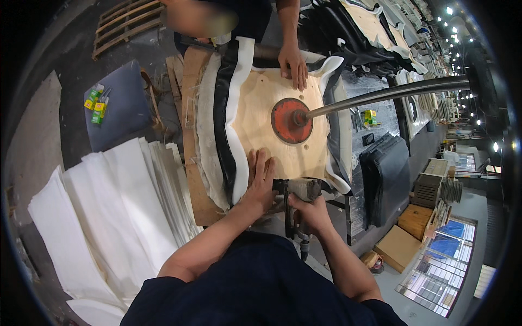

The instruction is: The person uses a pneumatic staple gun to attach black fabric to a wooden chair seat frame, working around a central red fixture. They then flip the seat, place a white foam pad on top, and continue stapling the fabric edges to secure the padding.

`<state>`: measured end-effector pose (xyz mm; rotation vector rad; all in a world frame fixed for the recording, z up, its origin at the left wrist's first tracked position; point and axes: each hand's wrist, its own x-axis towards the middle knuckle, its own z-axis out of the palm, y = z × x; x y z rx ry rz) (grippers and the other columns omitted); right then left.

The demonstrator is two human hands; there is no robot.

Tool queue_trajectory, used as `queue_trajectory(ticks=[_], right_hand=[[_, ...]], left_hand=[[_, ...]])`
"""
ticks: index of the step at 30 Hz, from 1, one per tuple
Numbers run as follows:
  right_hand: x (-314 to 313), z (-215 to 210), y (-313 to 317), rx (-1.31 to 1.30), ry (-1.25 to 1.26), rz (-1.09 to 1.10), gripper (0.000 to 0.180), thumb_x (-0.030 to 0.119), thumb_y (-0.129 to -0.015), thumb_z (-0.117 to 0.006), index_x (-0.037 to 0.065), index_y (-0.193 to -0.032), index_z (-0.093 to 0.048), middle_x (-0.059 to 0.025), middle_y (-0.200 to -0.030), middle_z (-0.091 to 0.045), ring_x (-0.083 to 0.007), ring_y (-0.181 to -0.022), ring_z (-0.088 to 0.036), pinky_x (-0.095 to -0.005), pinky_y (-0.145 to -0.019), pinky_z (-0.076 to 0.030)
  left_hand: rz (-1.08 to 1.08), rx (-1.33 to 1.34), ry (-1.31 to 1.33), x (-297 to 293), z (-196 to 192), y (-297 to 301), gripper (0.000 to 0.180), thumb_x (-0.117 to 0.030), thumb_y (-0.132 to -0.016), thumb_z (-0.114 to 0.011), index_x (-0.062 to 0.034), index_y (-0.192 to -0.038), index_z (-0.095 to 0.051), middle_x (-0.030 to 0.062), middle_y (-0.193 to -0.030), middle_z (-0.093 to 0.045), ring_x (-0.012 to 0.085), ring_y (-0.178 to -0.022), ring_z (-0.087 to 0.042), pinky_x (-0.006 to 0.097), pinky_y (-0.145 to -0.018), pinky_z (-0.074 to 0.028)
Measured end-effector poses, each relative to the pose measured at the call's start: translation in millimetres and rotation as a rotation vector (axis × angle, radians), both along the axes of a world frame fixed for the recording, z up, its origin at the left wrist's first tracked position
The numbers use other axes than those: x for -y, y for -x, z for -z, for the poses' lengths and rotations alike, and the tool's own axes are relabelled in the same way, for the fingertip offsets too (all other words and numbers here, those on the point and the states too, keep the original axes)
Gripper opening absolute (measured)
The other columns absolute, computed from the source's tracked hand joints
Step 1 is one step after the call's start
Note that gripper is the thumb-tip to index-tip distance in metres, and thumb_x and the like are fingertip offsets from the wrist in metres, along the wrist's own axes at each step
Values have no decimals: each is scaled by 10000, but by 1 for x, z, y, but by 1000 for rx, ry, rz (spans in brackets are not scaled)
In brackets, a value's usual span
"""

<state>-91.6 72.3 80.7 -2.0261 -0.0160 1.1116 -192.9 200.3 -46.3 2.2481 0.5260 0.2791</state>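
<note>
A plywood panel (255, 106) lies in front of me, with white foam (237, 98) and black cover material (222, 108) around its sides. A red round disc (283, 127) at the end of a curved steel bar (386, 96) rests on the wood. My left hand (260, 187) lies at the panel's near left corner, fingers stretched over the edge. In my right hand (314, 214) is a staple gun (306, 189), held against the near edge. The gun's nose is partly hidden. Across from me, another person's hand (293, 66) rests flat on the far edge.
White foam sheets (119, 190) stand stacked at left, beside a blue-grey padded stool (119, 111) with small green-yellow boxes. Folded black sheets (385, 176) hang at the right-hand table. The other person holds a tool (222, 38). Cardboard boxes (399, 247) sit lower right.
</note>
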Motion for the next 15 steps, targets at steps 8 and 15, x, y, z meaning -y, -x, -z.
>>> queue_trajectory(ticks=[8, 15], right_hand=[[-2, 0, 10, -6, -68, -33, 212, 149, -968, -812, 34, -1134, -745, -25, -910, -704, -128, -657, -649, -310, -516, -498], [5, 23, 3, 74, 36, -80, 289, 141, -945, -844, 20, -1191, -753, -40, -985, -748, -139, -762, -685, -331, -665, -544]], left_hand=[[-15, 31, 143, 0, -6, 1, 953, -54, -832, -850, 41, -1628, -335, 325, -1748, -68, 609, -1616, -49, 651, -1333, -164], [-42, 54, 109, 0, -8, -2, 756, -12, -894, -702, 46, -1589, -412, 356, -1704, -204, 605, -1596, -154, 604, -1329, -212]])
